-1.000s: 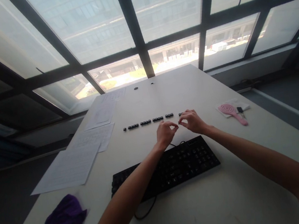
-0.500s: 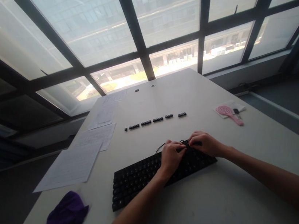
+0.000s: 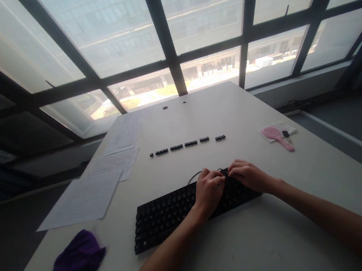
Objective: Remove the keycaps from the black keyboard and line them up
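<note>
A black keyboard (image 3: 165,217) lies slightly slanted on the white table. Over its far edge, right of the middle, my left hand (image 3: 210,189) is closed with the fingertips pinched together. Close beside it my right hand (image 3: 248,174) also has its fingers pinched, at the keyboard's upper right part. Both sets of fingertips almost meet; whatever they hold, if anything, is too small and covered to make out. Beyond the keyboard, several loose black keycaps (image 3: 190,143) stand in a row of small groups. A thin black cable (image 3: 193,178) curves behind the keyboard.
Sheets of paper (image 3: 85,197) overlap along the table's left side. A crumpled purple cloth (image 3: 78,266) lies at the near left. To the right, a pink hairbrush (image 3: 276,137) rests on a clear bag beside a small black item (image 3: 286,134). Large windows rise behind the table (image 3: 179,122).
My left hand has rolled slightly, its fingers curling in more. The right hand stays nearly in place. The view has shifted a little; the keyboard and row of keycaps look the same.
</note>
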`<move>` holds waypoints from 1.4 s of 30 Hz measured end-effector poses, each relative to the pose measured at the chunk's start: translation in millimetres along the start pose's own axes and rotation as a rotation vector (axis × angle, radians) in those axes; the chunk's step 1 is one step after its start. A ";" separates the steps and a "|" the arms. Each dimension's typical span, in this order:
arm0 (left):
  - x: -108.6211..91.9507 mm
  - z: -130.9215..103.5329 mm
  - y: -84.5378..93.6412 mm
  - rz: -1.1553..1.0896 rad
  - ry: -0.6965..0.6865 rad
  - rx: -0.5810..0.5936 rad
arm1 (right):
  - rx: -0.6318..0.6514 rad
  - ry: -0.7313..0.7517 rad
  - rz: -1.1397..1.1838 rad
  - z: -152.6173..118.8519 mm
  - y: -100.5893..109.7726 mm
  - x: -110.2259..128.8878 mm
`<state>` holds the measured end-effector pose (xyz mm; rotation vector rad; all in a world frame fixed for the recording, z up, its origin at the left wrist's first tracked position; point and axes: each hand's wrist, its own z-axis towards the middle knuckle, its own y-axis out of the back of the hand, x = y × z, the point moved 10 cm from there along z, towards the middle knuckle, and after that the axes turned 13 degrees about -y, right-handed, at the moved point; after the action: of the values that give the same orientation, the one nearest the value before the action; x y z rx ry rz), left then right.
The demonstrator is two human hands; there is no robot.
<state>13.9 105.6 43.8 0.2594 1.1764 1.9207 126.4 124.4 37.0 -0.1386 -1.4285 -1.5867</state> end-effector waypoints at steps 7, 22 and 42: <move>-4.7 2.9 -0.8 -0.014 0.001 0.078 | 0.017 -0.003 -0.040 -1.8 -0.5 3.2; -9.0 0.8 -3.4 -0.061 0.006 0.116 | -0.025 -0.064 -0.117 -12.9 -1.7 -6.2; 116.5 119.5 -39.1 -0.082 0.278 0.101 | -0.253 -0.310 -0.149 118.7 46.8 -132.7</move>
<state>29.9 276.2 48.4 -0.0042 1.4456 1.8697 171.4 302.3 22.2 -0.4521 -1.4919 -1.9305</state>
